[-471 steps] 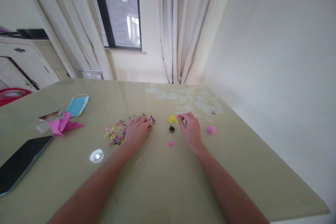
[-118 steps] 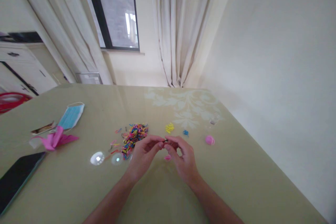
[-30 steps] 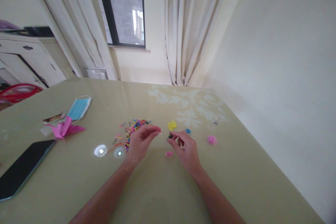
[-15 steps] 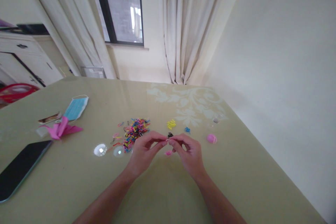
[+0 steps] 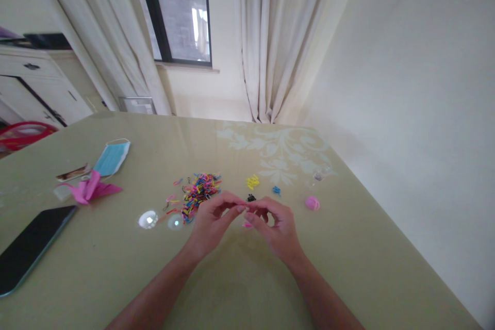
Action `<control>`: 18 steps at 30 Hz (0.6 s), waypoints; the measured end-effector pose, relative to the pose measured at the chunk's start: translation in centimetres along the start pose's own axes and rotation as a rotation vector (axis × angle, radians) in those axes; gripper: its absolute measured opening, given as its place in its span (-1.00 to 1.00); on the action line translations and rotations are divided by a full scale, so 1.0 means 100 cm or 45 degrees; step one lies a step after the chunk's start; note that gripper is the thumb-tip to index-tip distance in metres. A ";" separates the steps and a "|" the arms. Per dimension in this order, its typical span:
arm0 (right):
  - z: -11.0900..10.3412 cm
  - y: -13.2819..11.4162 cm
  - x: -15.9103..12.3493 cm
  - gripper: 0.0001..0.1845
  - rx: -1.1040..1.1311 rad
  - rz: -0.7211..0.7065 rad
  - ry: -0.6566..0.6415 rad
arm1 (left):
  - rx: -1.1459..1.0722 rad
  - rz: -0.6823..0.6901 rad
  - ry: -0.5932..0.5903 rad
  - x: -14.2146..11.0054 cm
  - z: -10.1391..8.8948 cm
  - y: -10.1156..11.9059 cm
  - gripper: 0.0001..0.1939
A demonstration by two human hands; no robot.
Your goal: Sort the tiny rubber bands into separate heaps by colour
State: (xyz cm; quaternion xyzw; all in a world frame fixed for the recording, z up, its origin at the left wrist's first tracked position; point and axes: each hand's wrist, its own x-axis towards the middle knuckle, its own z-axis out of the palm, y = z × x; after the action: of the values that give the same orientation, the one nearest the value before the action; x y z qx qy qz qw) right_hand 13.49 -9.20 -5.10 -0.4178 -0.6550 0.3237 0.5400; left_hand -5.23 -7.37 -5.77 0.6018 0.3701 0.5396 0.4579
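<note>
Glossy olive-beige surface (image 5: 240, 294), near centre: I see the left hand (image 5: 214, 224) and right hand (image 5: 276, 224) pinching a tiny, mostly hidden piece (image 5: 247, 208). Slack fingers could lose it among the small black loops (image 5: 251, 198) just beyond; nudging left could scatter the multicoloured heap of little loops (image 5: 199, 192).

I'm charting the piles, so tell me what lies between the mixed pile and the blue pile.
Between the mixed pile and blue pile, the head view shows the yellow pile and, nearer the camera, the black pile.

Left hand (image 5: 215, 220): fingers (image 5: 231, 198) pinched, tips close against the right's. Right hand (image 5: 277, 224): likewise pinched. Forearms (image 5: 164, 279): bare, converging forward.
</note>
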 end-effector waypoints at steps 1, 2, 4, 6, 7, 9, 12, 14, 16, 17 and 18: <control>0.000 0.000 0.000 -0.88 -0.017 -0.030 -0.001 | -0.012 -0.017 0.010 0.000 0.000 0.000 -0.80; 0.000 -0.001 0.000 -0.89 -0.032 -0.047 0.002 | -0.025 -0.035 0.013 0.001 0.000 0.001 -0.79; -0.001 -0.002 0.001 -0.88 -0.041 -0.047 0.020 | -0.050 -0.072 0.001 0.002 -0.001 0.001 -0.78; -0.003 -0.002 0.001 -0.85 -0.019 -0.020 0.027 | -0.074 -0.100 -0.019 0.002 -0.001 0.001 -0.78; -0.004 -0.002 0.001 -0.84 -0.001 -0.006 0.024 | -0.083 -0.105 -0.029 0.002 -0.002 0.001 -0.77; -0.006 -0.002 0.001 -0.80 0.027 0.018 0.007 | -0.094 -0.110 -0.041 0.002 -0.002 0.002 -0.77; -0.007 -0.002 0.001 -0.73 0.042 0.055 -0.031 | -0.093 -0.108 -0.060 0.001 -0.001 0.003 -0.76; -0.009 -0.003 0.002 -0.68 0.043 0.070 -0.051 | -0.077 -0.095 -0.082 0.001 -0.001 0.004 -0.76; -0.012 -0.004 0.004 -0.66 0.027 0.090 -0.092 | -0.033 -0.082 -0.114 0.002 -0.003 0.003 -0.77; -0.014 -0.004 0.005 -0.65 0.009 0.105 -0.127 | 0.006 -0.078 -0.116 0.003 -0.005 0.001 -0.76; -0.017 -0.003 0.006 -0.66 -0.022 0.120 -0.166 | 0.061 -0.071 -0.099 0.005 -0.008 -0.001 -0.76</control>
State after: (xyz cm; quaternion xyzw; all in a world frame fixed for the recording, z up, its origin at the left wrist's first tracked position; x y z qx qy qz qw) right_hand 15.00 -8.83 -4.18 -0.4309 -0.6712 0.3694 0.4768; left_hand -5.92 -6.75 -5.73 0.6225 0.3814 0.4938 0.4724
